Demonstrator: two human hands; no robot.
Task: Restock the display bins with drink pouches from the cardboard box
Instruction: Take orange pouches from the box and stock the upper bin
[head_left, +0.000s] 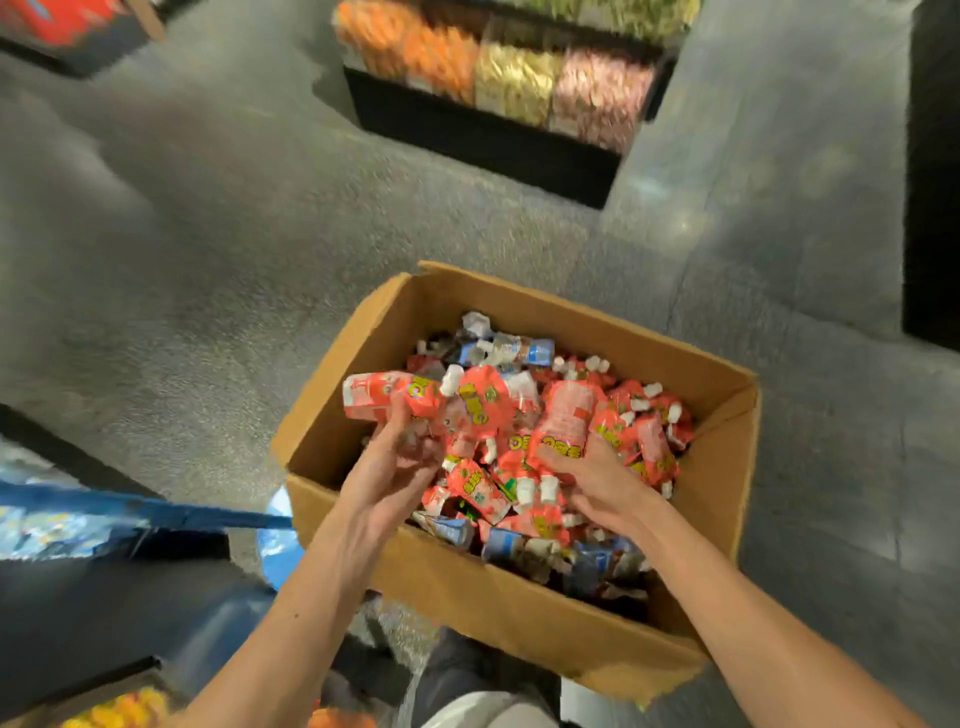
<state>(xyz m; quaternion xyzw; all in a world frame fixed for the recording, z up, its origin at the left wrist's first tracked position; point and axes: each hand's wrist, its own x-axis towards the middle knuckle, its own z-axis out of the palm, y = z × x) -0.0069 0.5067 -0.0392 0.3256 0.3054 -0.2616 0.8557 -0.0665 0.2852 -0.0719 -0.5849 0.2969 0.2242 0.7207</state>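
Observation:
An open cardboard box (395, 332) stands on the floor, filled with several red-orange drink pouches with white caps and some blue ones (524, 351). My left hand (387, 467) grips a bunch of red pouches (415, 397) lifted above the pile at the box's left side. My right hand (605, 480) grips another red pouch (566, 421) in the middle of the box. Both forearms reach in from the bottom of the view.
A black display bin (483, 140) with orange, yellow and pink packs stands across the grey floor. Another bin with blue packs (47, 525) is at my left, and one with orange-yellow packs (119, 712) at the bottom left. A dark fixture (932, 182) lines the right edge.

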